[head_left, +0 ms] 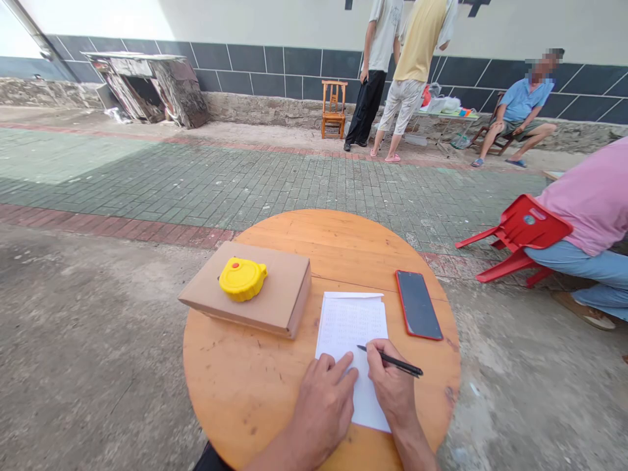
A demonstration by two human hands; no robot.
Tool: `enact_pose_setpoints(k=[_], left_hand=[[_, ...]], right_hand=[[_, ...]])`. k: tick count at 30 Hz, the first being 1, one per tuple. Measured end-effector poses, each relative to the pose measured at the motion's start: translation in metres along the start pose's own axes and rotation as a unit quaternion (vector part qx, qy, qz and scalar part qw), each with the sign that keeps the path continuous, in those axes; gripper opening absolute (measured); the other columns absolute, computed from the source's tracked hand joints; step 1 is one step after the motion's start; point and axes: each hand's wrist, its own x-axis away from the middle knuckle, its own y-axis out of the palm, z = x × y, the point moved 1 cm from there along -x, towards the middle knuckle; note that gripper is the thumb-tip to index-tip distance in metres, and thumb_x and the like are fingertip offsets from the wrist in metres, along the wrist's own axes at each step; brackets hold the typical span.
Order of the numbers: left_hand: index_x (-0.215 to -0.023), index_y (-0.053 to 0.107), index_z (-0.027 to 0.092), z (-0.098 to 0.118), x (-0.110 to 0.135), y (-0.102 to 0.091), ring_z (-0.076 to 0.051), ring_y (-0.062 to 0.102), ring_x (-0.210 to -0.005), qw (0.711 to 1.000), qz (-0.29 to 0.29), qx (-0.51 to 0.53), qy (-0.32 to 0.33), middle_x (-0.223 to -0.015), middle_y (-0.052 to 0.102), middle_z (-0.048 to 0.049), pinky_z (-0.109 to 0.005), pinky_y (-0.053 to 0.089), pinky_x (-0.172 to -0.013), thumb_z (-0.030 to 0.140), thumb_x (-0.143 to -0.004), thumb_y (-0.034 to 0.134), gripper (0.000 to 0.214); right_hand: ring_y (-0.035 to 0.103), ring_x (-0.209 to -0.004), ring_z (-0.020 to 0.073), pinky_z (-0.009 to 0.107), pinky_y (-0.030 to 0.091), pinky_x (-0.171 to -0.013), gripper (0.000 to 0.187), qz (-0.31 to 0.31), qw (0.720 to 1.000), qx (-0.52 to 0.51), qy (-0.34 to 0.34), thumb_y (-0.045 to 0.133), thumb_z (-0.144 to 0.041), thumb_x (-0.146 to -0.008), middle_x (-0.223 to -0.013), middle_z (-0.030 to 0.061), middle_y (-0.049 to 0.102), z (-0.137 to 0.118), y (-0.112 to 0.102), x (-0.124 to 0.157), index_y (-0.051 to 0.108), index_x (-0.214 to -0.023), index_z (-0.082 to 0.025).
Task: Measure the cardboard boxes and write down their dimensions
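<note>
My right hand (391,384) grips a black pen (392,360) with its tip on a white sheet of paper (350,327) that lies on a round wooden table (245,392). Flat on the sheet's lower left part rests my left hand (322,403), fingers stretched out and holding the paper down. A flat cardboard box (275,297) sits at the table's left with a yellow tape measure (242,279) on top. A phone in a red case (418,304) lies face up to the right of the paper.
A person in a pink shirt (591,196) sits on a red plastic chair (523,235) at the right. Two people (402,72) stand by the far wall near a small wooden chair (333,108), and another person (523,108) sits there. Paved ground surrounds the table.
</note>
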Motion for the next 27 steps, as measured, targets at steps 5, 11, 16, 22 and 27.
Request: enact_pose_setpoints(k=[5,11,16,22,27], left_hand=[[-0.111,0.06,0.024,0.001,0.001,0.0,-0.023,0.048,-0.087,1.0,0.007,-0.002,0.005,-0.135,0.058,0.002,-0.041,0.048,-0.074,0.008,-0.079,0.052,0.037],[-0.112,0.059,0.024,0.001,0.001,0.0,-0.023,0.047,-0.089,1.0,0.004,-0.003,0.002,-0.136,0.057,0.0024,-0.042,0.047,-0.076,0.008,-0.081,0.051,0.036],[-0.109,0.059,0.023,0.001,0.0,0.0,-0.023,0.046,-0.088,1.0,0.004,0.003,0.007,-0.136,0.057,0.0035,-0.041,0.047,-0.076,0.008,-0.081,0.051,0.033],[-0.107,0.059,0.025,0.0,0.001,0.002,-0.022,0.046,-0.088,1.0,0.011,0.008,0.007,-0.135,0.057,0.0044,-0.041,0.047,-0.076,0.008,-0.081,0.051,0.033],[-0.102,0.059,0.024,0.0,0.0,0.001,-0.022,0.046,-0.089,1.0,0.012,0.008,0.004,-0.131,0.059,0.0033,-0.04,0.047,-0.078,0.007,-0.082,0.049,0.028]], right_hand=[[0.046,-0.047,0.0129,0.024,0.039,-0.046,0.03,-0.009,1.0,-0.022,0.001,0.05,-0.044,-0.086,-0.052,-0.0044,0.049,-0.001,0.0,0.0,0.057,-0.068,-0.021],[0.05,-0.049,0.0128,0.024,0.044,-0.051,0.027,0.056,0.995,-0.079,-0.001,0.052,-0.044,-0.089,-0.051,-0.0056,0.05,-0.002,-0.004,0.0,0.059,-0.077,-0.021],[0.065,-0.068,0.0169,0.028,0.053,-0.066,0.021,0.077,0.995,-0.03,-0.065,0.054,-0.037,-0.091,-0.08,0.0023,0.068,0.001,-0.006,0.0,0.064,-0.098,-0.02],[0.063,-0.098,0.0247,0.039,0.051,-0.082,0.038,-0.027,0.936,0.227,-0.269,0.044,-0.01,-0.09,-0.111,0.0104,0.068,0.005,-0.013,-0.003,0.057,-0.125,-0.02],[0.063,-0.091,0.0264,0.039,0.048,-0.074,0.045,-0.046,0.858,0.405,-0.314,0.045,0.002,-0.085,-0.105,0.01,0.069,0.007,-0.014,-0.011,0.065,-0.118,-0.021]])
